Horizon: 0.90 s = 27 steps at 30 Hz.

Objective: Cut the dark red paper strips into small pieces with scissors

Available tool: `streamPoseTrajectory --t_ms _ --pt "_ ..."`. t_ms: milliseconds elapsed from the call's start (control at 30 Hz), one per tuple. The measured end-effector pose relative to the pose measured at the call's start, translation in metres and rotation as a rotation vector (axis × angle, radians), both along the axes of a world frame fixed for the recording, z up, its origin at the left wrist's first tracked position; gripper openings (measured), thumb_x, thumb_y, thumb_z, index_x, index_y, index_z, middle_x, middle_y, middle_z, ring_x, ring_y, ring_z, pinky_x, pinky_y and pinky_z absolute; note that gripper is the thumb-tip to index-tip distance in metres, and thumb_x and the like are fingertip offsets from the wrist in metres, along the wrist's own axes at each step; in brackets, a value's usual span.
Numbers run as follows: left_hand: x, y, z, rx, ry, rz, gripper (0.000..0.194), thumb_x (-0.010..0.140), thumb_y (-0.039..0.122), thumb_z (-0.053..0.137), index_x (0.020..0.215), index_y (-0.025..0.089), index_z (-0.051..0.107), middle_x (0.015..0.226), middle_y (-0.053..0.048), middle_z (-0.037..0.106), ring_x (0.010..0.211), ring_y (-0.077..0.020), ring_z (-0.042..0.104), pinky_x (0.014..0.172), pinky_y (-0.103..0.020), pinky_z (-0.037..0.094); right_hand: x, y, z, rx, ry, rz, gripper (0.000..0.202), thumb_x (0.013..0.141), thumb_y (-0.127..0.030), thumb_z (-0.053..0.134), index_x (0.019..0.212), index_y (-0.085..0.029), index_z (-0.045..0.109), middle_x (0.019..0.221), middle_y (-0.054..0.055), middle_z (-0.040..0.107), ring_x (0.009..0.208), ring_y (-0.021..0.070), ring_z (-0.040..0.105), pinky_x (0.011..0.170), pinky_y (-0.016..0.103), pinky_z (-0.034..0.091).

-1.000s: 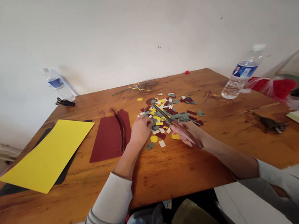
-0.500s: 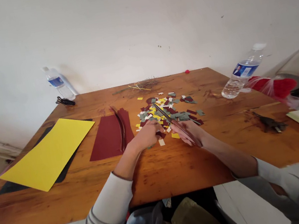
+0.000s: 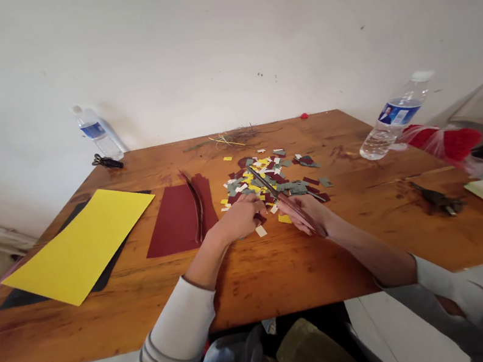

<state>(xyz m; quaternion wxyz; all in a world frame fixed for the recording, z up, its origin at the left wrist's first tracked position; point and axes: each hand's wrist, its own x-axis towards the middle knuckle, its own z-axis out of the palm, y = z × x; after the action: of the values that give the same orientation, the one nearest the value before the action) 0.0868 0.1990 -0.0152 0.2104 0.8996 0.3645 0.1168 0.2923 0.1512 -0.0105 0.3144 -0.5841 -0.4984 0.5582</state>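
Lying at the frame's left is a yellow sheet [image 3: 81,248], then a maroon sheet [image 3: 169,221]. At centre, the left hand [image 3: 242,216] curls its grip at the lower-left edge of scattered paper pieces [image 3: 291,187]; whether it pinches any, I cannot tell. Right of centre, the right hand [image 3: 314,209] has its grip closed round brown-handled scissors [image 3: 302,217], tip over the pieces.

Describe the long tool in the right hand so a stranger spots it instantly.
On the wooden table, find the central heap of small paper pieces. At its near side, the right hand holds the long tool, dark tip slanting over the heap. Unlike the small pieces, it is long and narrow.
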Motion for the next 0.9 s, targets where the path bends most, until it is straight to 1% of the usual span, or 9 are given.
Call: streamPoseTrajectory --t_ms 167,267,367,433,533,600,667,767,900 --pt "0.002 -0.003 0.001 0.013 -0.021 0.020 0.024 0.074 0.002 0.060 0.088 0.019 0.067 0.106 -0.011 0.068 0.109 -0.0275 0.062 0.101 -0.040 0.050 0.001 0.001 -0.002 0.009 -0.013 -0.004 0.048 0.082 -0.049 0.086 0.066 -0.026 0.047 0.036 -0.012 0.034 0.026 0.0086 0.033 0.026 0.020 0.025" --pt "0.003 -0.002 0.000 -0.004 -0.085 0.091 0.022 0.071 0.001 0.060 0.079 0.021 0.063 0.095 -0.007 0.067 0.099 -0.0249 0.063 0.091 -0.036 0.052 0.000 0.001 -0.004 0.014 -0.022 -0.005 0.047 0.084 -0.048 0.085 0.066 -0.026 0.047 0.036 -0.012 0.033 0.026 0.0087 0.033 0.026 0.020 0.024" --pt "0.005 0.002 -0.001 -0.059 -0.235 0.266 0.021 0.075 0.001 0.060 0.073 0.021 0.061 0.080 -0.001 0.066 0.083 -0.0193 0.063 0.084 -0.032 0.052 0.000 0.001 -0.003 0.008 -0.019 0.011 0.045 0.087 -0.047 0.080 0.065 -0.026 0.047 0.035 -0.012 0.033 0.025 0.0088 0.031 0.026 0.021 0.024" --pt "0.005 0.006 -0.001 -0.116 -0.422 0.428 0.019 0.080 0.003 0.062 0.072 0.021 0.060 0.072 0.002 0.064 0.074 -0.0166 0.062 0.080 -0.030 0.052 0.000 0.001 -0.002 0.015 -0.002 0.033 0.044 0.087 -0.045 0.079 0.064 -0.027 0.046 0.035 -0.012 0.033 0.025 0.0085 0.030 0.026 0.021 0.023" --pt "0.005 0.013 0.001 -0.300 -0.750 0.648 0.014 0.084 0.008 0.064 0.076 0.019 0.064 0.064 0.003 0.062 0.057 -0.0133 0.060 0.067 -0.028 0.052 0.001 0.001 0.000 0.007 0.022 0.080 0.040 0.085 -0.042 0.077 0.063 -0.026 0.048 0.035 -0.011 0.033 0.025 0.0084 0.030 0.027 0.022 0.022" --pt "0.003 0.017 0.003 -0.442 -0.936 0.732 0.010 0.084 0.008 0.065 0.085 0.017 0.070 0.062 0.002 0.064 0.050 -0.0115 0.059 0.062 -0.027 0.053 0.001 0.001 0.001 -0.015 0.017 0.104 0.037 0.085 -0.042 0.075 0.063 -0.026 0.050 0.035 -0.011 0.034 0.026 0.0091 0.031 0.028 0.022 0.024" --pt "0.002 0.020 0.005 -0.535 -1.103 0.769 0.019 0.080 0.004 0.065 0.094 0.014 0.074 0.067 0.000 0.068 0.054 -0.0112 0.064 0.067 -0.027 0.059 0.001 0.001 0.002 -0.029 -0.005 0.103 0.034 0.085 -0.042 0.073 0.064 -0.025 0.052 0.036 -0.011 0.034 0.027 0.0093 0.032 0.029 0.023 0.024" --pt "-0.001 0.023 0.008 -0.582 -1.291 0.773 0.030 0.074 0.000 0.064 0.099 0.012 0.075 0.079 -0.003 0.072 0.068 -0.0129 0.073 0.083 -0.032 0.064 0.001 -0.001 0.004 -0.005 -0.040 0.080 0.035 0.085 -0.042 0.074 0.065 -0.025 0.052 0.038 -0.010 0.036 0.029 0.0091 0.034 0.032 0.023 0.025" --pt "-0.004 0.023 0.011 -0.550 -1.413 0.739 0.030 0.073 0.003 0.068 0.100 0.015 0.073 0.072 0.002 0.064 0.072 -0.0157 0.076 0.088 -0.036 0.066 0.001 -0.005 0.005 0.045 -0.105 0.100 0.040 0.083 -0.044 0.078 0.064 -0.025 0.048 0.041 -0.010 0.038 0.033 0.0090 0.036 0.036 0.022 0.026"
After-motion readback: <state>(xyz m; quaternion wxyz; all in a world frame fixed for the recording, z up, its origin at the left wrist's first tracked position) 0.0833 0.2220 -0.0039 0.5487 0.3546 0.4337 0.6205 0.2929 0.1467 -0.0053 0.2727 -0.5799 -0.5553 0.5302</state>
